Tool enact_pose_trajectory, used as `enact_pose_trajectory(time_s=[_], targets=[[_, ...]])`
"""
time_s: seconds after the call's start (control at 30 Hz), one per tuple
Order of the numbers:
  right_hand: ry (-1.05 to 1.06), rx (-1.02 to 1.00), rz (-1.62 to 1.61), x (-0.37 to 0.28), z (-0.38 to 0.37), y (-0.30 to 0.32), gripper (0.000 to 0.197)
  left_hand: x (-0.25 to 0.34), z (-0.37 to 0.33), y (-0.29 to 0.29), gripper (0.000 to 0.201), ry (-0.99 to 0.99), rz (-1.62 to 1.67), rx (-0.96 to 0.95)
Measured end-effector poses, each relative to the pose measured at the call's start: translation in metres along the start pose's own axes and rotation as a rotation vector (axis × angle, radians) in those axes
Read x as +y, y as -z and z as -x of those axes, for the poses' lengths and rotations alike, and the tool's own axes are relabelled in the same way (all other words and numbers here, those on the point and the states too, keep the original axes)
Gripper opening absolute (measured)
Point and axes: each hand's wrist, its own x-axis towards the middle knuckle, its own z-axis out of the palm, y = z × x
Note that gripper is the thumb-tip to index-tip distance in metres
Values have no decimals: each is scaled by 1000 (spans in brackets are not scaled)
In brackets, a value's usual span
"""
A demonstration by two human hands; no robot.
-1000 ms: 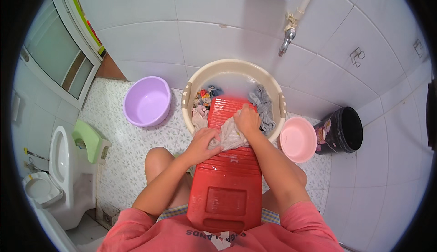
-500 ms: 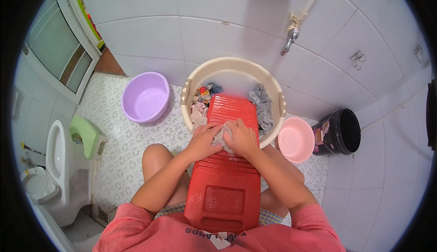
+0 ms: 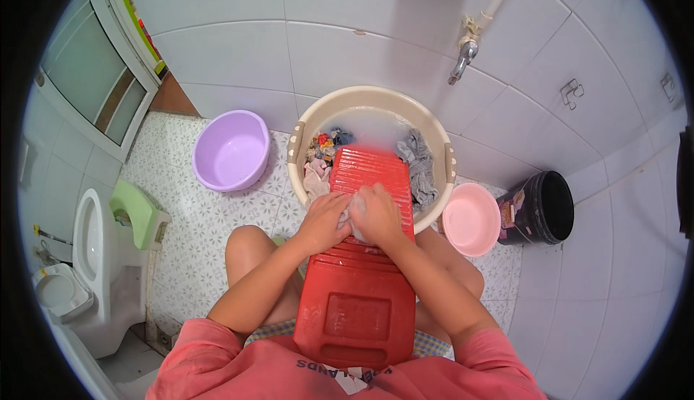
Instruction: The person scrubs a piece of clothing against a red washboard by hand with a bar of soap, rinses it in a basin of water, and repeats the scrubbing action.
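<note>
A red plastic washboard point(image 3: 354, 315) slopes from my lap into a large cream basin point(image 3: 442, 121) of cloudy water. On its ridges, both hands press a small wet light-grey cloth point(image 3: 345, 218), mostly covered by my fingers. My left hand point(image 3: 325, 220) is closed on the cloth's left side. My right hand point(image 3: 378, 215) bunches its right side, knuckles up. Soaking in the basin are grey garments point(image 3: 417, 168) to the right of the board. A pale pink cloth point(image 3: 316, 178) and a multicoloured one point(image 3: 322, 147) lie to its left.
A purple basin point(image 3: 231, 150) sits on the floor at left, beyond a green stool point(image 3: 137, 212) and a toilet point(image 3: 90, 233). At right are a pink basin point(image 3: 470, 219) and a black bucket point(image 3: 538, 208). A tap point(image 3: 463, 62) juts from the tiled wall.
My right hand has shifted slightly left and closed further over the grey cloth, so less of it shows. My left hand stays nearly in place; the view has shifted slightly.
</note>
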Motion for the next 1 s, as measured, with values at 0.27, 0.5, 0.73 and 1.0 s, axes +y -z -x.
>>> enact_pose_trajectory(time_s=[0.27,0.5,0.73,1.0], targets=[[-109,176,181,37,-35,1,40,-3,13,19,43,47,-195,175],[13,55,-229,34,17,27,33,10,-2,2,36,-7,188,194],[-138,90,159,30,-41,-6,25,22,1,6,43,50,288,96],[-14,10,125,6,10,20,26,3,1,3,39,45,128,73]])
